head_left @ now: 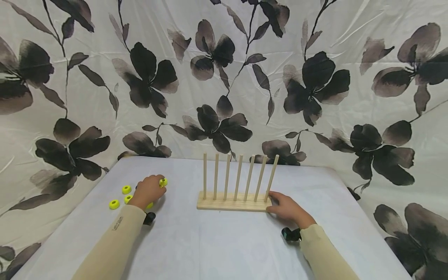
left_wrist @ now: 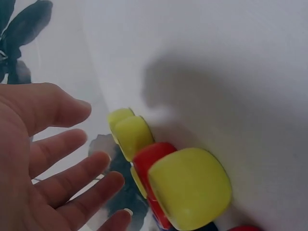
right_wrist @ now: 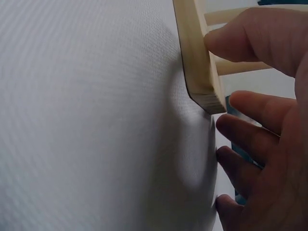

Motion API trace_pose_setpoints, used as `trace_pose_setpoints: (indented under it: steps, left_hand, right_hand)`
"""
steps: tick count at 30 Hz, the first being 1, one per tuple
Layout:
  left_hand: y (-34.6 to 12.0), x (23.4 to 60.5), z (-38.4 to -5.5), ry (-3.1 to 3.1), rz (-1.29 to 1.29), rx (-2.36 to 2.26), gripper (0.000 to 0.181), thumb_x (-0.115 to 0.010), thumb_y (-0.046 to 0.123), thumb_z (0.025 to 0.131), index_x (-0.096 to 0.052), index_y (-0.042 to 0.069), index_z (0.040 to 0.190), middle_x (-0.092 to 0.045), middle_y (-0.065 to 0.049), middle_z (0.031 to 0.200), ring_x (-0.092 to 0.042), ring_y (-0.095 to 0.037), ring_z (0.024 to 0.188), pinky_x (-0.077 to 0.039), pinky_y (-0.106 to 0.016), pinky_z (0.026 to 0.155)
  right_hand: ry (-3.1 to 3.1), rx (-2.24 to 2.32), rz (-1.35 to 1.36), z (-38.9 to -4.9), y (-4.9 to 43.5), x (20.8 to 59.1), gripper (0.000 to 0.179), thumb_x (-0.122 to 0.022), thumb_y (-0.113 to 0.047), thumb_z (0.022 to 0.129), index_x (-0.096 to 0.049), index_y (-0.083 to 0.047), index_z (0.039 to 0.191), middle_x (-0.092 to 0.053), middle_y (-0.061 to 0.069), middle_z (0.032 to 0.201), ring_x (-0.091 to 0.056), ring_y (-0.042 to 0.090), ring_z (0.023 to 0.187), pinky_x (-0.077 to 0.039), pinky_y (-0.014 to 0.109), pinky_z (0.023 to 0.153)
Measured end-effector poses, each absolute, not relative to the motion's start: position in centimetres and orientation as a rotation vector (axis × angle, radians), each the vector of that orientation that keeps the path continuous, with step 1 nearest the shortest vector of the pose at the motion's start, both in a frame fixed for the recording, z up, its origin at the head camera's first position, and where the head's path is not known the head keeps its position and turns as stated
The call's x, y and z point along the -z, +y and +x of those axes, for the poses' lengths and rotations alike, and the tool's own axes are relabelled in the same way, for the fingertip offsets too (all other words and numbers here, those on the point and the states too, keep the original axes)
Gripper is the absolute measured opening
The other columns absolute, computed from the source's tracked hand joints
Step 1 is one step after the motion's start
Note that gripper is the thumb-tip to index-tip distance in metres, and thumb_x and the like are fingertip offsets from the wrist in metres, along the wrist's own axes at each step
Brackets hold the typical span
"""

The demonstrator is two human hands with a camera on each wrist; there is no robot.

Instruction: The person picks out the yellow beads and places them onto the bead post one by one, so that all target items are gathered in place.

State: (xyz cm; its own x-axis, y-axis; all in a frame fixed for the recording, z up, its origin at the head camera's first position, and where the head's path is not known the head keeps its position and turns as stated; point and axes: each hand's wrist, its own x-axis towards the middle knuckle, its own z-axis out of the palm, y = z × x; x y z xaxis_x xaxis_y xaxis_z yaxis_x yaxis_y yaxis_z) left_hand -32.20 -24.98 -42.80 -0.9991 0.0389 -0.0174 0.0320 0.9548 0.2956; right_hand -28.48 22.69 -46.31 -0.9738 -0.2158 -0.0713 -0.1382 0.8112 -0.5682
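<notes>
My left hand [head_left: 148, 191] hovers over a group of small rings at the table's left, its fingers spread and slightly bent in the left wrist view. One yellow ring [head_left: 163, 182] shows right at its fingertips in the head view. Close past the fingers, the left wrist view has a large yellow ring [left_wrist: 192, 190], a red ring [left_wrist: 153, 153] and more yellow ones [left_wrist: 134, 137]. At the table's middle stands a wooden peg rack [head_left: 231, 205] with several bare upright pegs. My right hand [head_left: 290, 210] holds its right end, thumb on the base's near edge and fingers behind.
Loose yellow rings [head_left: 114, 204] lie left of my left hand, with another yellow ring [head_left: 126, 189] behind. A white cloth covers the table [head_left: 224, 245]. Behind it hangs a floral curtain [head_left: 224, 77]. A black device [head_left: 291, 234] is on my right wrist.
</notes>
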Motion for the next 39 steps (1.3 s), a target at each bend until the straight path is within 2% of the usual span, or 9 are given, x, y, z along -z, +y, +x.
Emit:
trace_pose_setpoints:
  steps: [13,39]
  left_hand:
    - [-25.41,43.03,-32.27,3.005,-0.048,-0.458,0.044,-0.057,0.015,0.093,-0.052,-0.004,0.133,-0.056,-0.028,0.129,-0.054,-0.045,0.115,-0.04,-0.063,0.1]
    - [-25.01,42.9,-32.27,3.068,0.004,-0.314,0.036,-0.064,0.013,0.09,-0.061,-0.005,0.121,-0.065,-0.023,0.112,-0.059,-0.041,0.102,-0.042,-0.06,0.095]
  right_hand:
    - [2.834,0.939,-0.232,-28.51,22.46,46.6,0.076,-0.076,-0.034,0.08,-0.044,-0.009,0.145,-0.044,0.017,0.149,-0.036,0.039,0.14,-0.031,0.056,0.114]
    - [2.846,0.935,-0.258,-28.66,22.79,46.33,0.076,-0.078,-0.035,0.08,-0.047,-0.007,0.143,-0.046,0.016,0.147,-0.038,0.037,0.14,-0.032,0.054,0.114]
